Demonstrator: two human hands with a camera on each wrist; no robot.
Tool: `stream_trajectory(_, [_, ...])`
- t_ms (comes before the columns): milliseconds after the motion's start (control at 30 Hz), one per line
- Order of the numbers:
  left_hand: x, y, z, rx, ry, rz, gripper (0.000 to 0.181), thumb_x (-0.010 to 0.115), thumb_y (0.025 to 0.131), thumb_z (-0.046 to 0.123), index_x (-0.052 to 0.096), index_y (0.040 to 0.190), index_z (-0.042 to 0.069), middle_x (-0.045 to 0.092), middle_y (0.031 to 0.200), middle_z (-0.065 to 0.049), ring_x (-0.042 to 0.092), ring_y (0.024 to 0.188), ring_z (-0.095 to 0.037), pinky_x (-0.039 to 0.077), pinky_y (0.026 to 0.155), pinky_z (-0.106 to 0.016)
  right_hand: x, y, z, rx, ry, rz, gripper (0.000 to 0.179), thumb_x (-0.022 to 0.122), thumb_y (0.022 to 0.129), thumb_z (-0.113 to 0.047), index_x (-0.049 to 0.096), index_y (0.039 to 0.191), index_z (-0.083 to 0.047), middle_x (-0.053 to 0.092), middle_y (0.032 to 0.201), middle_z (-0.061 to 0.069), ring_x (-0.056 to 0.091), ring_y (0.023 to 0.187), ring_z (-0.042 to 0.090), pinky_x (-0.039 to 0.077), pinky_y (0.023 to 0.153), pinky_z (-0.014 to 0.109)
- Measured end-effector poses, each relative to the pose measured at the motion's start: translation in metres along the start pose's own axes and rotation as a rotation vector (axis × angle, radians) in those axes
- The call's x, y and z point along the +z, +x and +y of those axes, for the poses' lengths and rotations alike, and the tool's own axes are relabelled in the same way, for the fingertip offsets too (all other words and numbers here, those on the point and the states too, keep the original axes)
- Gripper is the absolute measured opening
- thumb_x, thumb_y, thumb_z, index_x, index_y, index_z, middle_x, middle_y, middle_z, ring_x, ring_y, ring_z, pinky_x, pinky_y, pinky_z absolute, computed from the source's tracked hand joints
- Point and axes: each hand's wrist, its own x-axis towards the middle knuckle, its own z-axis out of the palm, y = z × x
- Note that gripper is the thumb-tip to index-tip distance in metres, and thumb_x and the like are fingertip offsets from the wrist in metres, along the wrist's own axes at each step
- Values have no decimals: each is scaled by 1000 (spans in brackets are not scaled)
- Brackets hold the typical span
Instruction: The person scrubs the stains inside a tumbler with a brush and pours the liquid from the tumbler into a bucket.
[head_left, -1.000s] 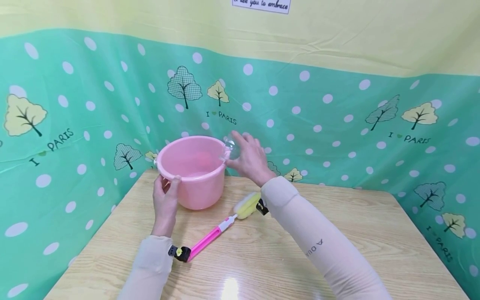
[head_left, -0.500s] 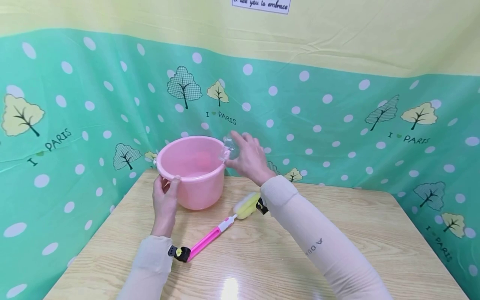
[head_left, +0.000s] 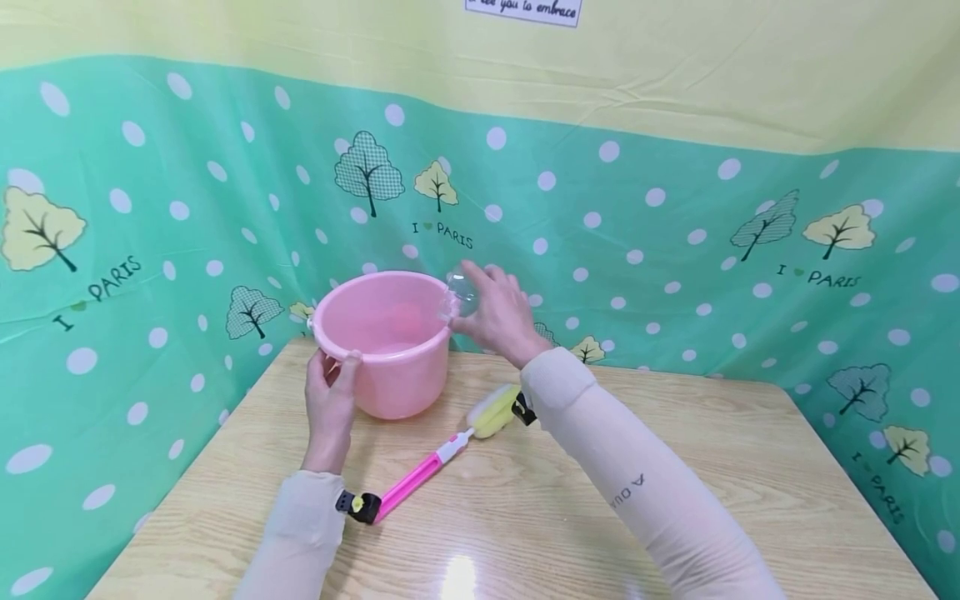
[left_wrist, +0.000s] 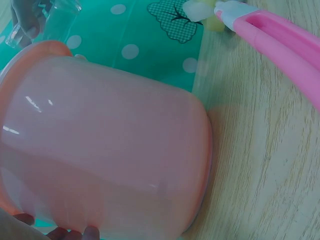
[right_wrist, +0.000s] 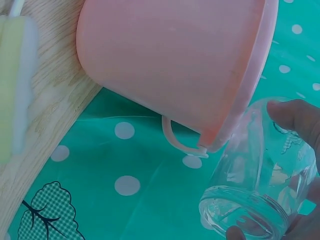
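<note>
A pink bucket (head_left: 401,387) stands upright at the back left of the table. My left hand (head_left: 331,408) grips its near-left rim, thumb over the edge; in the left wrist view several fingertips (left_wrist: 91,233) touch the outer wall. At the opposite rim my right hand (head_left: 501,317) holds a clear drinking glass (head_left: 461,290), tipped with its mouth toward the bucket's inside. The right wrist view shows the glass (right_wrist: 250,170) close up, its thick base turned away from the bucket. Whether liquid is in the glass I cannot tell.
A brush with a pink handle (head_left: 412,485) and a yellow-and-white sponge head (head_left: 495,411) lies on the wooden table (head_left: 570,500), in front of the bucket and between my forearms. A green dotted cloth (head_left: 637,217) hangs behind and along the sides.
The glass has tilted very slightly in my right hand. My left hand, the bucket and the brush keep their places.
</note>
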Motion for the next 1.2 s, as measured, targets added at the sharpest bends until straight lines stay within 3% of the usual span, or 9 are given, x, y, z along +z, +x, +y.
stream_trajectory(867, [-1,-1,3,-11,3,-3,74,61,90,46,27,149,19,32,150,-4,35,132,-26,32,108,-44,-4,6,-6,-32,-57,-36,93,83,70,-35,31,147,-37,45,138,6,41,115,22,39,94,42])
stream_trajectory(1200, [-1,-1,2,-16,5,-2,74,61,90,46,27,149,19,32,150,-4,36,132,-25,33,108,-43,-6,6,-10,-45,-114,-63,93,80,73,-34,27,149,-36,42,142,6,40,120,23,36,100,44])
